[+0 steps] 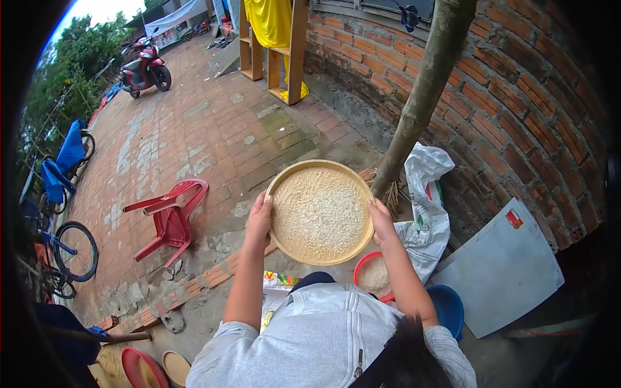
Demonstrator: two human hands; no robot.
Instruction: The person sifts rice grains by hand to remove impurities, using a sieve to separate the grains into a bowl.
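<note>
A round, shallow winnowing basket (pixel 275 238) is held up in front of me, with a layer of pale rice grains (pixel 320 210) spread over it. My left hand (pixel 260 216) grips its left rim, and my right hand (pixel 380 220) grips the right rim. Both sets of fingers are mostly hidden under the basket. Below my right hand, a red basin (pixel 358 268) holds more pale grain. A blue basin (pixel 447 309) stands beside it, partly behind my right arm.
A white woven sack (pixel 424 220) lies by a wooden post (pixel 420 97) and brick wall. A red plastic chair (pixel 171 223) lies tipped over at left. A grey board (pixel 504 271) leans at right. Bicycles (pixel 74 249) and a red motorbike (pixel 145 68) stand farther off.
</note>
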